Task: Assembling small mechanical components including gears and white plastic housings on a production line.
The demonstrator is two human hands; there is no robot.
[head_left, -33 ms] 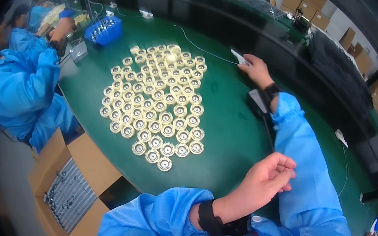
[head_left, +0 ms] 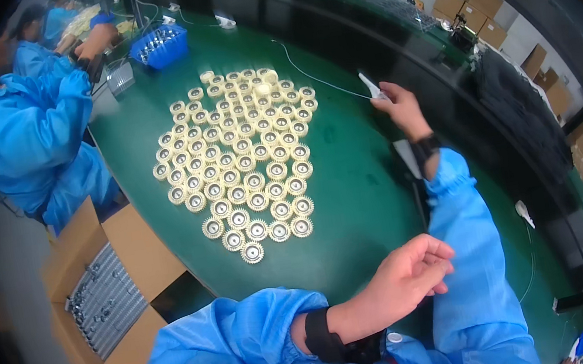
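Low in the picture, my left hand (head_left: 410,275) hovers in front of my right forearm, its fingers loosely curled and nothing visible in them. Farther off on the right, my right hand (head_left: 404,110) pinches a slim white connector-like piece (head_left: 370,87) with a thin cable running from it along the green table (head_left: 350,174). Its exact kind is too small to tell. Left of that hand, many cream toothed gears (head_left: 256,230) with metal centres lie flat in a broad cluster. A few pale ones sit on top toward the far end.
An opened cardboard box (head_left: 137,242) with rows of metal parts stands off the table's left edge. A blue bin (head_left: 161,47) of metal parts is at the back. Co-workers in blue (head_left: 35,136) sit on the left. Another white cable piece (head_left: 524,213) lies at right.
My right hand has shifted slightly to the right with the white piece, which now tilts more upright. My left hand stays almost where it was.
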